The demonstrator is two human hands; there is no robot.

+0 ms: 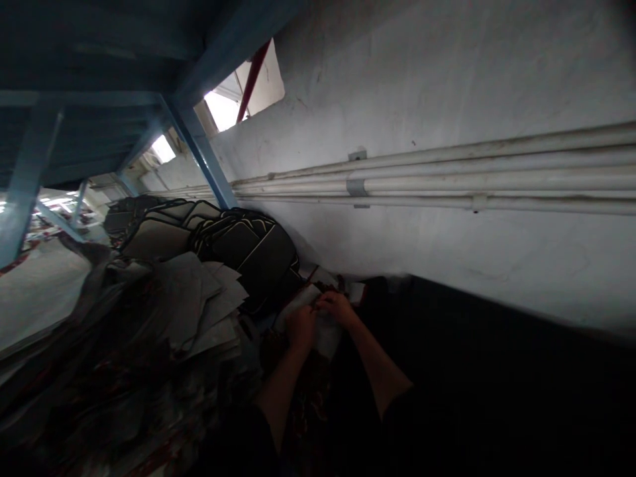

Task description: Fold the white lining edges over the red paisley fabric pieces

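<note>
In the dim space low by the wall, my left hand (pixel 301 324) and my right hand (pixel 336 306) are close together. Both have their fingers curled in on a pale piece of cloth (pixel 328 334). Dark red patterned fabric (pixel 313 401) hangs or lies just below it, between my forearms. The fingertips are partly lost in shadow, so their exact grip is hard to make out. To the left, loose grey-white sheets (pixel 191 298) lie in an uneven heap, apart from my hands.
Dark flat panels with light piping (pixel 263 255) are stacked beyond my hands. White pipes (pixel 422 182) run along the pale wall (pixel 447 86). A blue metal post (pixel 201 156) stands against it, under a blue overhead frame (pixel 99 99). Deep shadow covers the lower right.
</note>
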